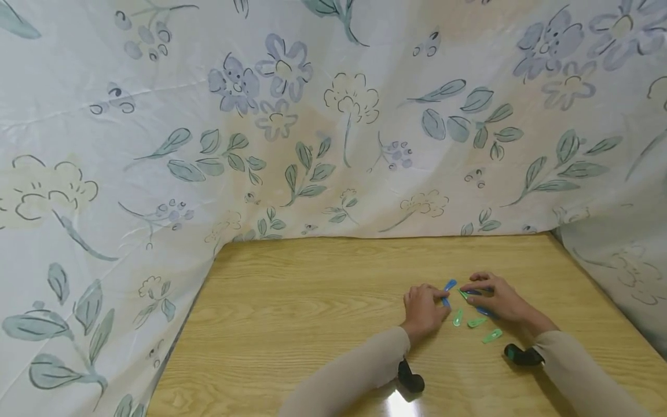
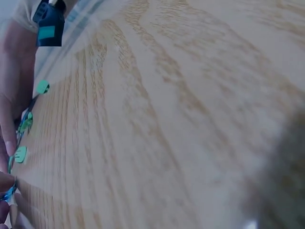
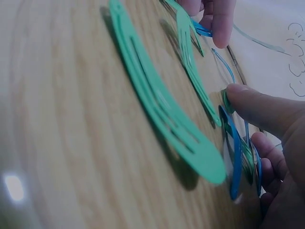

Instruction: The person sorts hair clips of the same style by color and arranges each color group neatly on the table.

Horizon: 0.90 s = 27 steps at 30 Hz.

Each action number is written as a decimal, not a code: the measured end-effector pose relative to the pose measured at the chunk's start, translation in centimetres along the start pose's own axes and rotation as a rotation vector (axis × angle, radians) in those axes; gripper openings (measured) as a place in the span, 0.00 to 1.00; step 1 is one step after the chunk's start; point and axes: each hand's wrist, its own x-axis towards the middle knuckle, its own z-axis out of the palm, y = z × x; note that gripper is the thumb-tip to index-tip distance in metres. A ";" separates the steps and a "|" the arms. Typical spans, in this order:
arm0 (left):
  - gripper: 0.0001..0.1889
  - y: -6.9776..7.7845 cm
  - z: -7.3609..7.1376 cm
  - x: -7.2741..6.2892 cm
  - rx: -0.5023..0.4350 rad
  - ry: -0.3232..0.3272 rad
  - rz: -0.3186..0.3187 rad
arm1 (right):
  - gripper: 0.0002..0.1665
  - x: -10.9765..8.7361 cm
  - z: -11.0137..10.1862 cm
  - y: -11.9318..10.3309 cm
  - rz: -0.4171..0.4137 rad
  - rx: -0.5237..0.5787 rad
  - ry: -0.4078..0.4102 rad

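In the head view, the left hand (image 1: 424, 308) pinches a blue clip (image 1: 450, 284), which shows on both the far and near sides of its fingertips; whether this is one piece or two, I cannot tell. Facing it, the right hand (image 1: 500, 300) has its thumb and index finger closed on a green clip (image 1: 463, 294), in the gap between the hands. More blue clips (image 1: 486, 312) lie beneath the right hand, partly covered by it. Three loose green clips (image 1: 476, 322) rest on the wooden tabletop (image 1: 292, 324) on the near side of the hands, the first just beside the left hand, the last nearest the right wrist. Light sleeves (image 1: 354, 370) cover both forearms, and a black device (image 1: 523, 355) sits at the right wrist. Beyond the hands, a floral cloth (image 1: 365, 185) hangs behind the far edge.

In the left wrist view, the hands are crowded at the left edge; a bit of blue shows at the left fingertips, with green pieces along the right hand.

In the right wrist view, the right thumb presses a green end, blue and green clips lie just beside and under that hand, and the left fingers grip blue beyond.
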 end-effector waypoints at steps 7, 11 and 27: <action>0.15 -0.4 -0.2 0.0 0.002 -0.025 0.025 | 0.17 0.0 0.2 0.2 0.010 0.014 -0.015; 0.16 -0.6 -0.3 0.0 0.005 -0.038 0.053 | 0.17 -0.1 0.2 0.3 0.006 0.011 -0.018; 0.17 -1.0 -0.7 0.6 0.044 -0.050 0.144 | 0.17 0.5 -0.1 0.7 -0.022 -0.012 -0.001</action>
